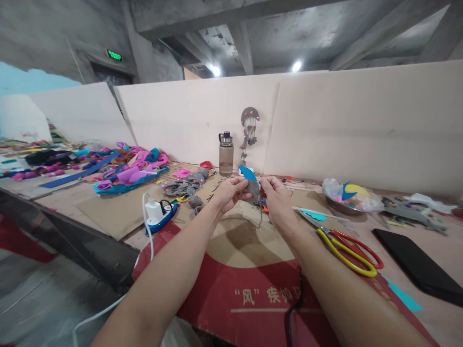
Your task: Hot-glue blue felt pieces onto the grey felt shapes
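Observation:
Above the cardboard, my left hand [230, 193] pinches a grey felt piece [254, 193] with a blue felt part [248, 172] standing up along its top. My right hand [275, 195] is closed at the right edge of the felt, its fingertips pressed together; whatever they grip is too small to make out. A strand of grey yarn [261, 219] hangs below the felt and runs left along the cardboard. Beyond my left wrist lies a ball of grey yarn [195, 201].
Red-and-tan cardboard [231, 246] lies under my hands. Scissors [347, 250] and a black phone [415, 262] lie to the right, near a metal bowl [347, 207]. A bottle [226, 156] stands behind; a power strip [161, 221] and felt scraps [133, 174] are leftward.

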Demonstrator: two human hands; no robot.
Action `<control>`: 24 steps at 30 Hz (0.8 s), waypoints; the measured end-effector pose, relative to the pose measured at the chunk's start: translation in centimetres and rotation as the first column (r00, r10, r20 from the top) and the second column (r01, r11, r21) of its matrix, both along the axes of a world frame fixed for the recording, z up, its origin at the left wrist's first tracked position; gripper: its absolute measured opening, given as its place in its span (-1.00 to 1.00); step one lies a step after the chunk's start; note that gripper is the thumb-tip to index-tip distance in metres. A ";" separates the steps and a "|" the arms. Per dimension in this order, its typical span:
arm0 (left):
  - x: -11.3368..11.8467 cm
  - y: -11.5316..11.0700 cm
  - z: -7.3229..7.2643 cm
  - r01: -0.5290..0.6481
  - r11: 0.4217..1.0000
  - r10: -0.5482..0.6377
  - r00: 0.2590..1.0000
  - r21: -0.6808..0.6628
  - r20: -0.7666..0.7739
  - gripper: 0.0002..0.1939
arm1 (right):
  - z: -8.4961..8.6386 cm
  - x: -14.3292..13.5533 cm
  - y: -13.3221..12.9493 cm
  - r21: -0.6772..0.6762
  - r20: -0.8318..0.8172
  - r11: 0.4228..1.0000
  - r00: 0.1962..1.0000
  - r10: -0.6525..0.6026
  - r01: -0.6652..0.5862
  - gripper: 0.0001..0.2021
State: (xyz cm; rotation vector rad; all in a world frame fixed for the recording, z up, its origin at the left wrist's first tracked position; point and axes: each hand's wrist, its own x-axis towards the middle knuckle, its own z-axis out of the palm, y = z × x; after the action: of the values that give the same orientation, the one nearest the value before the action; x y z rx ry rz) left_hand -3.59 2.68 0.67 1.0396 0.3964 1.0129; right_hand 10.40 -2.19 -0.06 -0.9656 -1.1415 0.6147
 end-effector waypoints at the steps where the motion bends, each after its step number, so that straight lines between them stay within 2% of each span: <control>1: 0.0 0.0 0.0 -0.004 1.000 0.004 1.000 -0.005 -0.001 -0.84 | -0.1 0.1 0.0 -0.006 -0.008 1.000 1.000 -0.029 0.028 -0.76; 3: 0.0 -0.1 0.1 -0.015 1.000 0.016 1.000 -0.019 0.008 -0.85 | -0.2 0.3 0.1 -0.020 -0.047 0.998 0.998 -0.052 0.051 -0.73; 9: -0.1 0.3 0.3 -0.068 0.994 0.074 0.995 -0.089 0.068 -0.95 | 0.7 0.5 0.0 -0.064 -0.225 0.990 0.969 0.108 -0.125 -0.67; 14: -0.3 0.6 0.2 -0.086 0.988 0.097 0.992 -0.128 0.083 -0.96 | 1.4 0.2 -0.5 -0.107 -0.263 0.981 0.956 0.127 -0.160 -0.69; 18: -0.3 0.5 0.3 -0.076 0.987 0.089 0.992 -0.139 0.091 -0.95 | 1.0 0.4 -1.2 -0.164 -0.138 0.977 0.984 0.111 -0.133 -0.73; 21: -0.3 0.4 0.4 -0.075 0.988 0.087 0.992 -0.132 0.093 -0.94 | 0.5 1.4 -2.1 -0.220 0.007 0.975 1.000 -0.016 0.017 -0.68; 24: -0.2 0.4 0.3 -0.080 0.987 0.094 0.991 -0.139 0.095 -0.95 | 0.2 3.7 -3.3 -0.239 0.247 0.949 0.958 -0.144 0.204 -0.59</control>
State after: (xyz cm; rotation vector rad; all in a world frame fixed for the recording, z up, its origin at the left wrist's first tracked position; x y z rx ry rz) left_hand -3.82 3.07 0.98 0.8523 0.4244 1.0968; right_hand 14.10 -5.44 0.11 -1.3785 -1.1770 0.5282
